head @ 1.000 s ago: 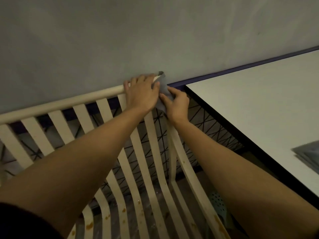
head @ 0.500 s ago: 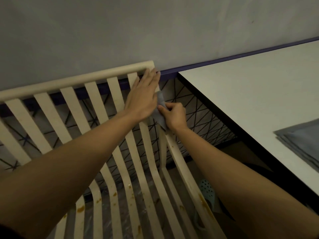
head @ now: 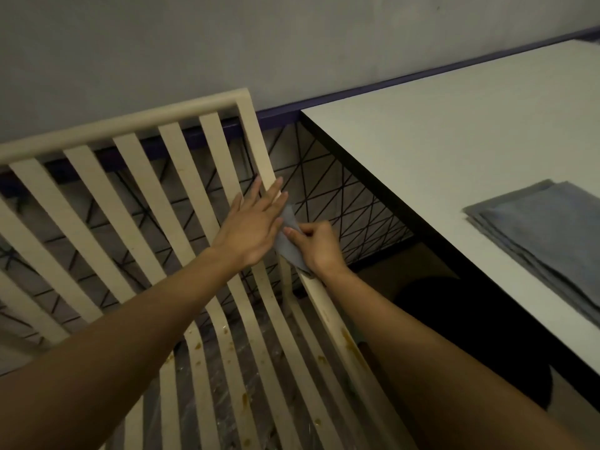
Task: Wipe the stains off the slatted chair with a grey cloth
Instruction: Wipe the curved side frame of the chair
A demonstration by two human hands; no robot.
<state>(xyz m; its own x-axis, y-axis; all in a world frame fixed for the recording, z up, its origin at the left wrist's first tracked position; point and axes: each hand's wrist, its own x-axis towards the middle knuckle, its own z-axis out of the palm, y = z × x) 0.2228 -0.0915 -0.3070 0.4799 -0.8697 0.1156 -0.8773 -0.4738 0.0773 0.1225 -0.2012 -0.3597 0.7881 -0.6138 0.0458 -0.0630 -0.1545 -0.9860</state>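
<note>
Against a back post of the cream slatted chair (head: 130, 125), a small grey cloth (head: 287, 241) is pinched by the right hand (head: 319, 245). The left hand (head: 253, 228) is laid flat, fingers straight. Brown stains (head: 349, 344) on the seat slats appear not yet wiped.

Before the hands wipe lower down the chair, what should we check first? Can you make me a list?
1. Right hand pinches the grey cloth: ok.
2. Cloth lies against the slatted chair: ok.
3. Left hand lies flat on the chair back, fingers straight, steadying it: ok.
4. Stains gone: not ok; brown marks show lower on the frame and seat slats.
5. Cloth clean enough to go on wiping: cannot tell.
6. Spare folded cloths lie on the table: ok.
</note>
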